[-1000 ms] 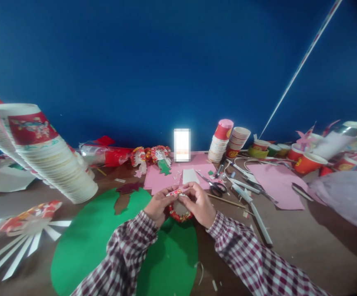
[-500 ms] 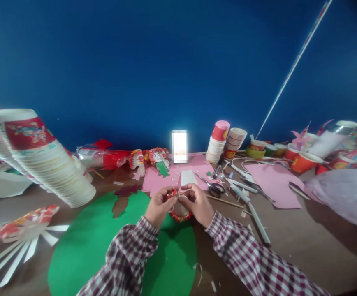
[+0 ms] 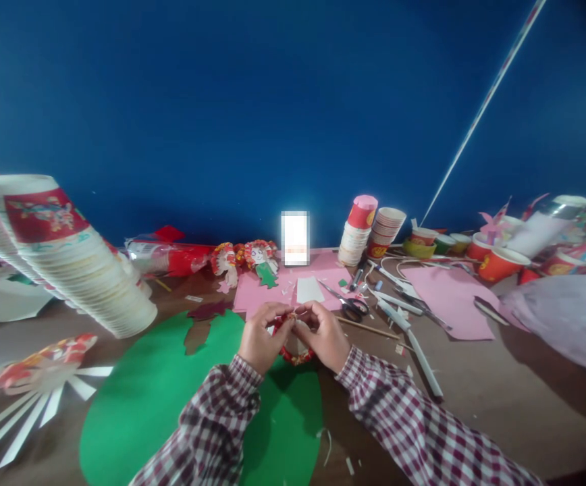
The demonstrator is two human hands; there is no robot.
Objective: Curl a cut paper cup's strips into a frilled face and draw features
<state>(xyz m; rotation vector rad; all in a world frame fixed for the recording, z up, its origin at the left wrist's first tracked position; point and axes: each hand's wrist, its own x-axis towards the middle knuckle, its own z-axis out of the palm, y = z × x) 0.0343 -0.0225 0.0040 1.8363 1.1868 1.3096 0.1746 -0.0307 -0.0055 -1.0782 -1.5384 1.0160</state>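
A red and gold paper ring is held up over the green paper sheet. My left hand pinches its upper left edge between thumb and fingers. On the upper right edge, my right hand pinches it the same way, and the fingertips of both hands nearly meet. Part of the ring's top is hidden behind my fingers. Beyond my hands lie pink paper and a small white paper piece. Scissors rest just past my right hand.
Tall stacks of paper cups lean at the left, near a cup cut into strips. Shorter cup stacks stand at the back. A glue gun, a white stick and a plastic bag lie to the right.
Both hands stay at nearly the same place. My fingertips have drawn slightly closer together at the top of the ring and cover more of it.
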